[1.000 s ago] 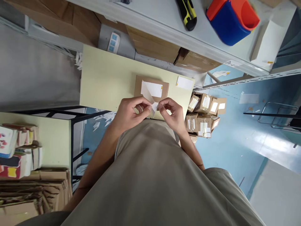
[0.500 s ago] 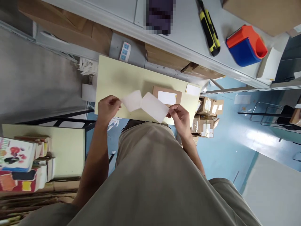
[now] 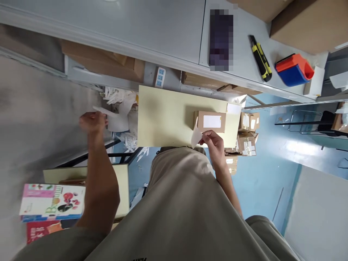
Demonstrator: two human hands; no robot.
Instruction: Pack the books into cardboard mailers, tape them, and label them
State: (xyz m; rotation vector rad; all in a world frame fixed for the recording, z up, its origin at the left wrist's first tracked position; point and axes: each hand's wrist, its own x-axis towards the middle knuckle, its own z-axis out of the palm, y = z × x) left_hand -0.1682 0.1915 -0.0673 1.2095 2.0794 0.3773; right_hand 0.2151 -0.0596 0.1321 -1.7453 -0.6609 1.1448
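My left hand (image 3: 94,122) is stretched out to the left, its fingers closed on a piece of white backing paper (image 3: 104,110) beside a waste bin (image 3: 133,121) filled with white paper scraps. Some blur covers these fingers. Between the thumb and fingers of my right hand (image 3: 214,142) is a white sticky label (image 3: 196,137), curled and hanging over the front of the pale yellow table (image 3: 163,119). Just behind it lies a small cardboard box (image 3: 200,125) with a white label (image 3: 212,121) on top.
On the grey shelf above are a yellow-black utility knife (image 3: 261,59), a red-and-blue tape dispenser (image 3: 295,70) and a pixelated dark object (image 3: 221,41). Taped cartons (image 3: 248,143) stand on the floor at right. Books (image 3: 54,201) are stacked at lower left. A power strip (image 3: 160,77) sits behind the table.
The white sheet spanning both hands has come apart into two pieces. My left hand has swung left to the bin with one; the right keeps the other. The view has shifted left.
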